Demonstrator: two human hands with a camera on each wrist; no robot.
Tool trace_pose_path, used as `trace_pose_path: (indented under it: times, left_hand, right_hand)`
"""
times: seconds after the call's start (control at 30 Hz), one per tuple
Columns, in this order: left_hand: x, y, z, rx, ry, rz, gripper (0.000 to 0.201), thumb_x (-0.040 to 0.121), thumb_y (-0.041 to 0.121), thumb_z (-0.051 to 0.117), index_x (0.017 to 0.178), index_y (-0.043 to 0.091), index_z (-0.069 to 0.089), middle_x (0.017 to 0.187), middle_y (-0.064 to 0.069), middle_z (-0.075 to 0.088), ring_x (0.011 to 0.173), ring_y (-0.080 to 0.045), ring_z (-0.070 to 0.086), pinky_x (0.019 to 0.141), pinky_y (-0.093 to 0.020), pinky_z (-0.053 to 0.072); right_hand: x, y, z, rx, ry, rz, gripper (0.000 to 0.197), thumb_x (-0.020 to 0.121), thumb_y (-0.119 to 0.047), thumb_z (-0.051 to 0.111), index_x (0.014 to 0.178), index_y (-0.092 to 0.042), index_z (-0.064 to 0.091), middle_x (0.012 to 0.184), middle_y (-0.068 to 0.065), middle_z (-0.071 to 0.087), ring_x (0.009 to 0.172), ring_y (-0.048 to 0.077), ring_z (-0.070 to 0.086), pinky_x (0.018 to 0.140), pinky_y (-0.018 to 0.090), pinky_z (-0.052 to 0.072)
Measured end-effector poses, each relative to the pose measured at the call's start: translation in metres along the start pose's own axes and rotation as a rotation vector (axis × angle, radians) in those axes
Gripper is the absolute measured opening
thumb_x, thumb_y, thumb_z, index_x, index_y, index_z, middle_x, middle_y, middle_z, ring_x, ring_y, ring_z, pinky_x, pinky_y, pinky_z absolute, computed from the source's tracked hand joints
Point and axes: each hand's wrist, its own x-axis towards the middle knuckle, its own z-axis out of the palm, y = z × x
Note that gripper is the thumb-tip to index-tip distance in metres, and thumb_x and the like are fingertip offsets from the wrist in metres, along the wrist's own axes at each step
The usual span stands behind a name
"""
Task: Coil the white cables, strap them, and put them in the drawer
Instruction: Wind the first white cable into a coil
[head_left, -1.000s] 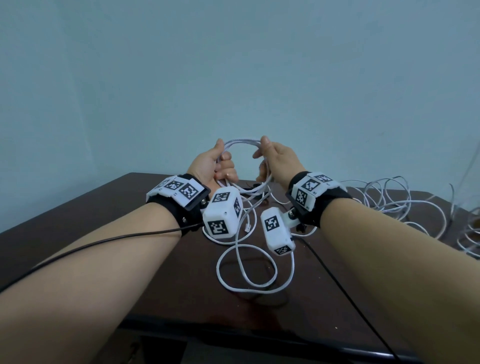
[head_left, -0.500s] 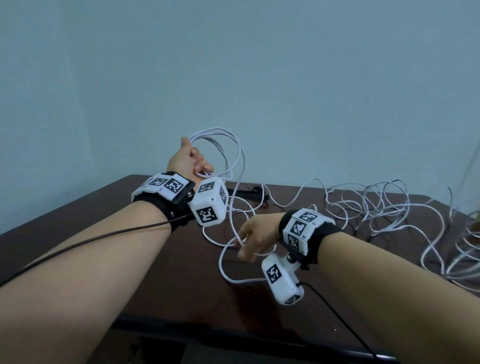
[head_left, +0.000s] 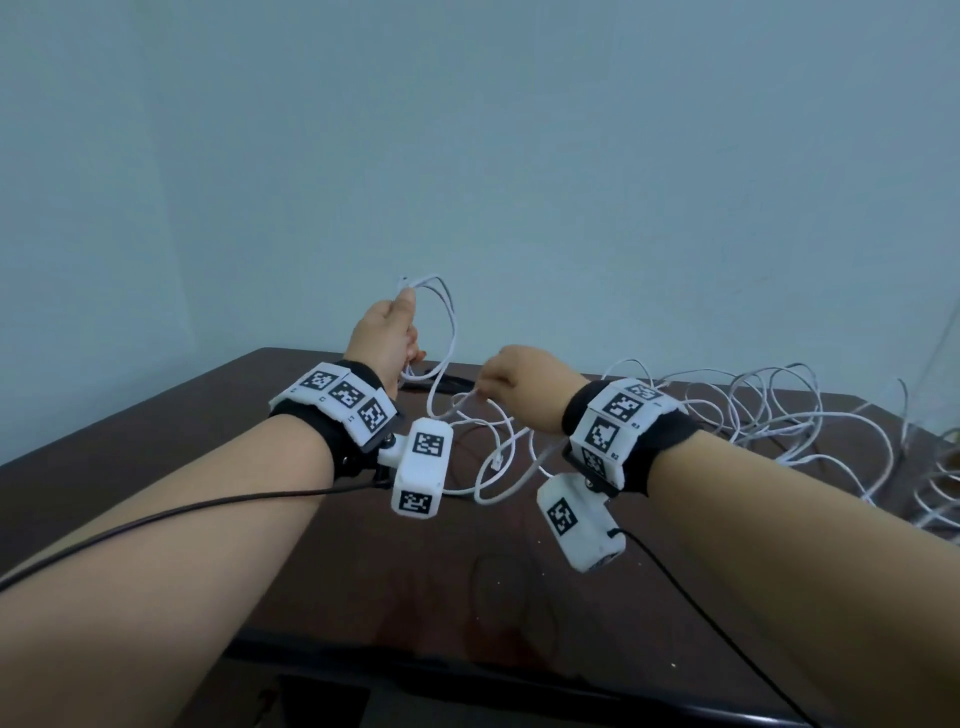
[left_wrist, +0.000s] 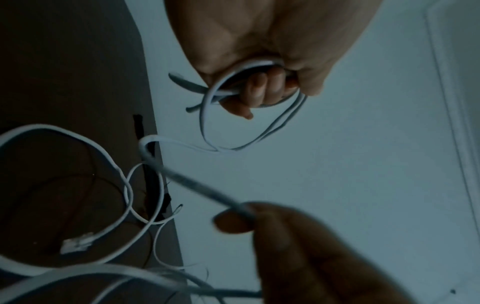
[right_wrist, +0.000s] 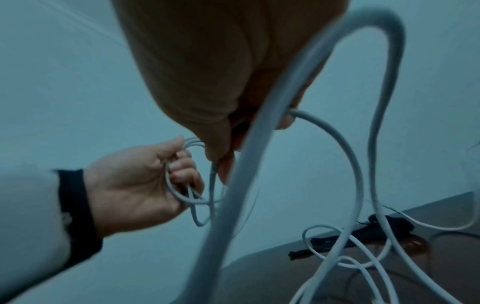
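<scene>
Hands: two. The left hand (head_left: 384, 332) and the right hand (head_left: 511, 382) are both raised above the table (head_left: 156, 457).

Tables: one, dark brown.

Wristbands with printed markers: two, one per wrist (head_left: 343, 400) (head_left: 621, 415).

Wrist cameras: two white blocks, one under each wrist (head_left: 420, 475) (head_left: 579, 522).

Black leads: two, one from each camera (head_left: 156, 519) (head_left: 691, 597).

White cables (head_left: 779, 415): a count cannot be given; the strands overlap in a loose tangle.

Visible plugs: one, clear (left_wrist: 75, 244).

Black straps: one, lying at the far table edge (right_wrist: 363, 232).
</scene>
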Motion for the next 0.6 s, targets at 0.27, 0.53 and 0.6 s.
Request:
trace_pose_path:
  times: [0.27,0.53,0.6]
  left_hand:
    - [-0.013,-0.009,0.014,0.109,-0.242,-0.017,0.033,0.101,0.034,0.040,0.074,0.015,0.043,0.054,0.000,0.044,0.046,-0.014,0.041,0.051,-0.026,0.034]
    - [-0.028,0.001,0.022,-0.191,-0.480,-0.306,0.047,0.098,0.049,0.033,0.066,0.015,0.040,0.041,0.007,0.026,0.031,-0.005,0.022,0.047,-0.022,0.032]
    - [-0.031,0.005,0.024,-0.238,-0.511,-0.358,0.050,0.095,0.055,0.036,0.065,0.015,0.041,0.039,0.008,0.024,0.029,-0.005,0.020,0.041,-0.019,0.031]
  right_hand:
    - [0.005,0.004,-0.020,0.418,0.259,-0.035,0.023,0.096,-0.018,0.048,0.086,-0.010,0.067,0.066,0.000,0.047,0.059,0.011,0.040,0.052,0.010,0.032]
    - [0.011,0.025,-0.017,0.674,0.499,0.125,0.021,0.087,-0.029,0.064,0.077,-0.011,0.065,0.055,-0.002,0.041,0.042,0.003,0.034,0.045,0.013,0.032]
    - [0.012,0.031,-0.014,0.703,0.552,0.163,0.022,0.082,-0.032,0.069,0.080,-0.011,0.062,0.064,0.002,0.048,0.053,0.009,0.041,0.054,0.021,0.037]
